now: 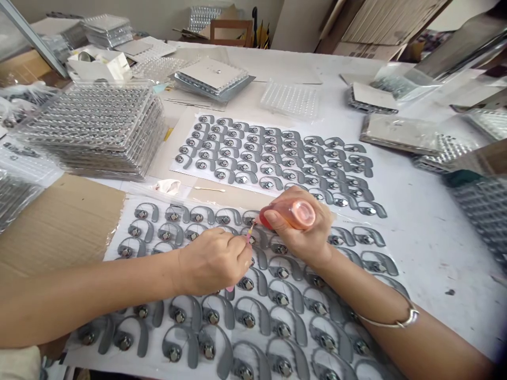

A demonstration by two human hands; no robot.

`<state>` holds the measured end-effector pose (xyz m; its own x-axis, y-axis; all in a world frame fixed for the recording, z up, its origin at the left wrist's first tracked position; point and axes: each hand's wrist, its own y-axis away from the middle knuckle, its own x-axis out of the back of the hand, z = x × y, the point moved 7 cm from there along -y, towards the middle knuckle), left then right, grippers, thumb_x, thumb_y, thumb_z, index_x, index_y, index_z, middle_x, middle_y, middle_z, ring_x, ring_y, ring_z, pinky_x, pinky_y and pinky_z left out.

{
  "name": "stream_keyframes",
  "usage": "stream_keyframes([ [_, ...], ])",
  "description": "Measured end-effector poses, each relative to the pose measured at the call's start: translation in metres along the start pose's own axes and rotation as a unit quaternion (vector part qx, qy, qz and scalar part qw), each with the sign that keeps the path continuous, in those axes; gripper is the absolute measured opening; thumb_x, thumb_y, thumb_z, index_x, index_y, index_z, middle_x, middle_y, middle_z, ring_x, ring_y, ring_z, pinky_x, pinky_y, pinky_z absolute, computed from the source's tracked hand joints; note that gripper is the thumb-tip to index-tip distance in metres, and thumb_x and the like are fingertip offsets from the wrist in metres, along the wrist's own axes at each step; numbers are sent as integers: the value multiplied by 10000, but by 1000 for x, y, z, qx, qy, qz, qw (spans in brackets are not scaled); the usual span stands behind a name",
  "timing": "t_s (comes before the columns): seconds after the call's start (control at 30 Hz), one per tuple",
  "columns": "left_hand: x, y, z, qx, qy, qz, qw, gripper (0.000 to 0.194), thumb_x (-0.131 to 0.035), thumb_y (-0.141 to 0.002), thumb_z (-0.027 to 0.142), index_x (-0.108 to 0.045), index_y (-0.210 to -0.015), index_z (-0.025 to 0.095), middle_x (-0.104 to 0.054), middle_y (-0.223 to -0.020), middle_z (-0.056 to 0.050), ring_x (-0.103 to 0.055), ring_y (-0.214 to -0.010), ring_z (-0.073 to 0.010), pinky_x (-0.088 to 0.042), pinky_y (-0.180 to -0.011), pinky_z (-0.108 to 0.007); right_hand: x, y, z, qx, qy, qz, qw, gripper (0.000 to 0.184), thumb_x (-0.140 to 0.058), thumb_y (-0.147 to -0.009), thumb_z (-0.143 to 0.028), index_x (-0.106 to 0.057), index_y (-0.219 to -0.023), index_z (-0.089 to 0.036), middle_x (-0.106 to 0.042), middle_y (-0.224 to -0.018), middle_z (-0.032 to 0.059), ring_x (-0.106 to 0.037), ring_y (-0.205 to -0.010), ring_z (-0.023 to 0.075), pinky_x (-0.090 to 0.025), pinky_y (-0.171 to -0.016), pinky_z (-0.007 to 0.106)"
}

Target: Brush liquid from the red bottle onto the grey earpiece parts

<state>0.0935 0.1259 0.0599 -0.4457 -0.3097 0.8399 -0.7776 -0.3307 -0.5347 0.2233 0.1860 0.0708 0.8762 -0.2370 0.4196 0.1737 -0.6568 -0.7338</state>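
My left hand (217,258) is closed around a slim pink-handled brush (249,237). Its tip points up at the nozzle end of a squeeze bottle. That bottle (291,215), translucent orange-red, lies tilted in my right hand (312,237), its round base facing me. Where tip and nozzle meet is too small to tell if they touch. Both hands are above a sheet (114,248) with rows of grey ear-hook earphone pieces (247,319), each bearing a shiny metallic round part. My hands and forearms hide some of the pieces.
A second sheet of ear-hook pieces (269,153) lies beyond. A cotton swab (209,189) and a crumpled pale cloth (167,186) sit between the sheets. Stacked clear trays (91,126) stand left, beside cardboard (59,227). More trays (400,132) lie at right.
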Motion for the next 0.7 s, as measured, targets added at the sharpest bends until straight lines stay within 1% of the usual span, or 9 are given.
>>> stream_keyframes([
  [0.13, -1, 0, 0, 0, 6, -1, 1000, 168, -470, -854, 57, -602, -764, 108, -674, -684, -72, -638, -566, -164, -501, -465, -278, 1, -1, 0, 3, -14, 11, 1000, 119, -704, -776, -206, -588, -758, -226, -597, -634, -15, -557, -558, 123, -476, -524, 286],
  [0.23, 0, 1, 0, 2, 10, 3, 1000, 151, -486, -845, 53, -611, -772, 98, -679, -686, -75, -639, -561, -169, -502, -459, -282, 1, -1, -1, 11, -5, 14, 1000, 117, -705, -777, -214, -590, -758, -227, -603, -637, -11, -559, -559, 127, -475, -522, 288],
  [0.4, -1, 1, 0, 0, 6, -4, 1000, 170, -469, -860, 60, -610, -774, 103, -683, -702, -80, -642, -571, -164, -512, -470, -275, 2, 0, -1, 13, 1, 14, 1000, 112, -694, -784, -229, -587, -751, -223, -603, -626, -14, -558, -557, 126, -477, -530, 284],
  [0.57, -2, 2, 0, -2, 7, -11, 1000, 146, -484, -850, 62, -619, -799, 88, -685, -714, -90, -649, -588, -170, -532, -494, -279, 4, 1, 1, 1, -3, 24, 1000, 120, -694, -782, -248, -583, -748, -220, -603, -634, -15, -556, -552, 119, -476, -527, 278],
  [0.7, -2, 1, 0, -1, 4, -16, 1000, 155, -477, -853, 61, -618, -798, 91, -685, -721, -92, -647, -588, -163, -540, -503, -274, 4, 1, -1, 13, 6, 25, 1000, 119, -693, -780, -250, -584, -741, -224, -612, -627, -16, -561, -548, 123, -483, -524, 282],
])
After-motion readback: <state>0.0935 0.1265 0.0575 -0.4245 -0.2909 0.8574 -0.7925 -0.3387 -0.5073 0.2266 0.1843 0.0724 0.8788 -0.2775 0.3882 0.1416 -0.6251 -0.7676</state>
